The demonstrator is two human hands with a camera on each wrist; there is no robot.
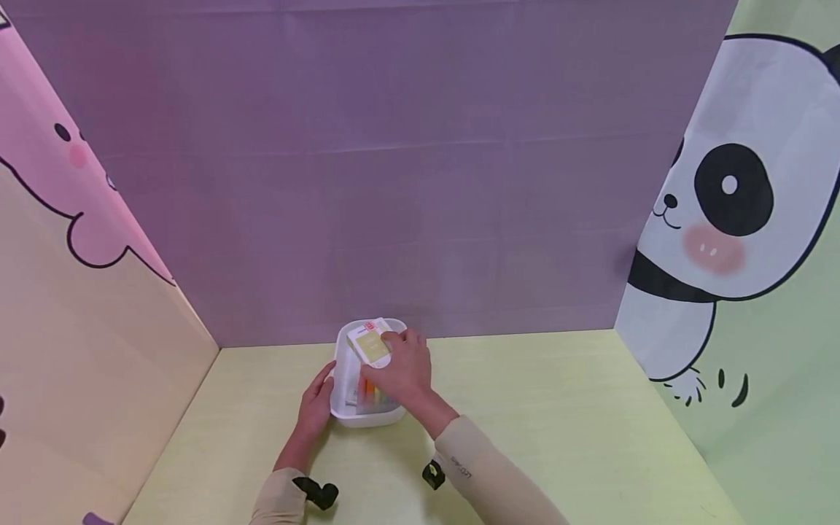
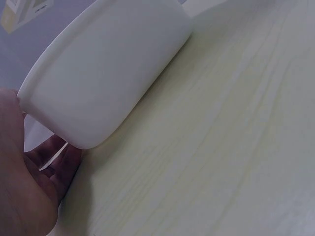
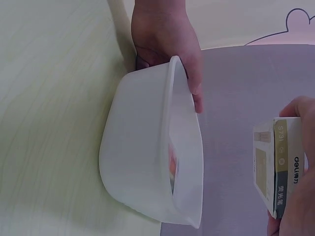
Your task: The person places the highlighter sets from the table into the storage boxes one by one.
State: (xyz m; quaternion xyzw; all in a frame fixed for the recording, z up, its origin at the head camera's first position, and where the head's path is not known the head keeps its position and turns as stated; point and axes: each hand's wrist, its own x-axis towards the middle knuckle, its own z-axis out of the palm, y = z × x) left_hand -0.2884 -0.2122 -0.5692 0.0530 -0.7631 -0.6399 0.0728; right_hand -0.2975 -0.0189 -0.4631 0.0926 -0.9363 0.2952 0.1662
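Note:
A white plastic tub (image 1: 367,421) stands on the table. My left hand (image 1: 317,401) grips its left side at the rim, with fingers against the outer wall in the left wrist view. My right hand (image 1: 407,368) holds a small white and gold carton of highlighters (image 3: 278,167), marked deli and S731, by its sides. The carton is above the tub, apart from its rim in the right wrist view. Inside the tub lies a clear pack with orange and yellow items (image 1: 370,394), partly hidden by my right hand and blurred.
The pale wood-grain table (image 1: 525,423) spreads to both sides of the tub. A purple back wall (image 1: 420,182) rises just behind it. Side walls carry a pink cartoon figure (image 1: 59,168) on the left and a panda (image 1: 728,182) on the right.

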